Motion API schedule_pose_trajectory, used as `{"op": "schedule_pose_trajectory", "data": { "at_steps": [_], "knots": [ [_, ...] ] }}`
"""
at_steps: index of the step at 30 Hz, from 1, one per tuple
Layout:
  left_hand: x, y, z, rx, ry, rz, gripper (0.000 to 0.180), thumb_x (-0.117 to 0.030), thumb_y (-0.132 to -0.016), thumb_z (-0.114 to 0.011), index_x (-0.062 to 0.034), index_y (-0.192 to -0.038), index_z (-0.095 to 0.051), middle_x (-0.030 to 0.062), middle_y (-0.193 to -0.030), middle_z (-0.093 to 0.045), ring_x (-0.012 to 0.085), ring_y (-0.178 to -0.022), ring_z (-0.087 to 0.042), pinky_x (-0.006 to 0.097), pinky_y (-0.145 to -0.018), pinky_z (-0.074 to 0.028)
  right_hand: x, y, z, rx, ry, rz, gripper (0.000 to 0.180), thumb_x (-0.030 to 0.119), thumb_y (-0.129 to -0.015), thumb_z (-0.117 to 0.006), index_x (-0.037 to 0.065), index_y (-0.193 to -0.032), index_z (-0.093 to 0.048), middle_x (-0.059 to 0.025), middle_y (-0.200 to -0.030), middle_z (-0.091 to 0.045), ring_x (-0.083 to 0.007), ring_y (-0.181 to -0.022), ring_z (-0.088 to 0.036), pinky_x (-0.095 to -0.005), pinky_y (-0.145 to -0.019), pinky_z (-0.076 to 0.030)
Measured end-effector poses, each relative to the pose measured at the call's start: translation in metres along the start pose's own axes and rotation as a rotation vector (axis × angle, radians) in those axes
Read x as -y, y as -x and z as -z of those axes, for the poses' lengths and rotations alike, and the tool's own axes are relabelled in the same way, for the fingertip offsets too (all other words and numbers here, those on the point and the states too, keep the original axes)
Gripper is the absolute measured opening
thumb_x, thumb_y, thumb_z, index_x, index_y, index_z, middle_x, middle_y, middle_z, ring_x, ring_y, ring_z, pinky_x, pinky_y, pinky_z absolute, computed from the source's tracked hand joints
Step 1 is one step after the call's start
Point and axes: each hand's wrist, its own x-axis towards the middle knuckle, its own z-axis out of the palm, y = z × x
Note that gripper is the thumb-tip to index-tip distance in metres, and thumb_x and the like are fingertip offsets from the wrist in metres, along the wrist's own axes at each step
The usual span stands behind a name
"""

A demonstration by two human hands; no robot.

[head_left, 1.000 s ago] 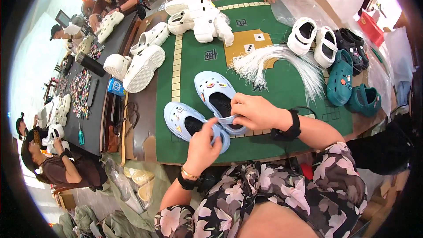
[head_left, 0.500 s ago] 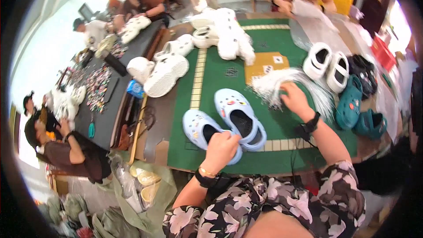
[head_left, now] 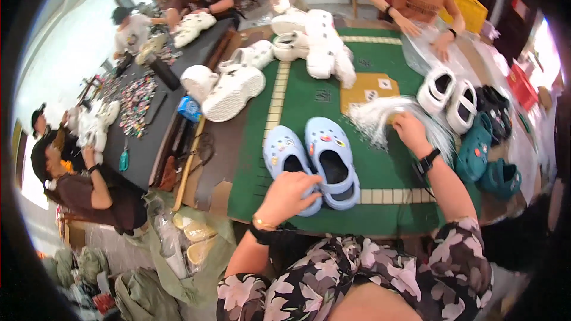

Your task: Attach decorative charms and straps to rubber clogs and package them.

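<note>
The pair of light blue clogs (head_left: 315,163) sits side by side on the green tabletop (head_left: 297,98), close to its near edge and directly in front of the person. Both clogs lie sole down, openings upward, with toes pointing away from the person and slightly to the left; the long axis of each runs from the near edge toward the middle of the mat, heels nearest the body. Small coloured charms are already seated on both uppers, so the decorating appears done or nearly so. The left hand (head_left: 289,196) rests on the heel end of the left clog, fingers curled over its heel strap in a light grip. The right hand (head_left: 408,131) is well apart from the pair, closed on strands of the bundle of white plastic ties (head_left: 380,116) lying to the right. Judged from this, what remains is tying or tagging the pair; no tie is visibly attached to either clog yet. Further right stand white clogs (head_left: 449,92), dark clogs (head_left: 495,110) and teal clogs (head_left: 485,157); a stack of white clogs (head_left: 318,44) occupies the far side. Other people work at the adjoining dark tabletop (head_left: 148,119).
</note>
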Motion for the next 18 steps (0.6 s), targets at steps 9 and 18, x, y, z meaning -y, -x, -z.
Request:
{"op": "schedule_pose_trajectory", "data": {
  "at_steps": [9,18],
  "knots": [
    [0.011,0.023,0.014,-0.183,0.107,0.228,0.041,-0.022,-0.071,-0.079,-0.0072,-0.107,-0.068,0.0082,-0.104,-0.066,0.0291,-0.101,-0.059,0.042,-0.094,-0.042,0.012,0.009,0.052,-0.029,-0.276,-0.100,0.009,0.014,-0.081,-0.066,0.005,-0.082,-0.066,-0.0112,-0.084,-0.064,-0.0324,-0.080,-0.062,-0.0425,-0.070,-0.049],
    [0.000,0.025,0.006,-0.252,-0.144,0.154,0.041,-0.031,-0.072,-0.079,-0.0114,-0.106,-0.068,0.0056,-0.117,-0.063,0.0290,-0.118,-0.053,0.050,-0.109,-0.029,0.068,0.038,0.096,-0.036,-0.555,-0.255,0.007,0.006,-0.080,-0.064,-0.001,-0.080,-0.065,-0.0125,-0.073,-0.065,-0.0221,-0.059,-0.061,-0.0322,-0.057,-0.048]
  ]
}}
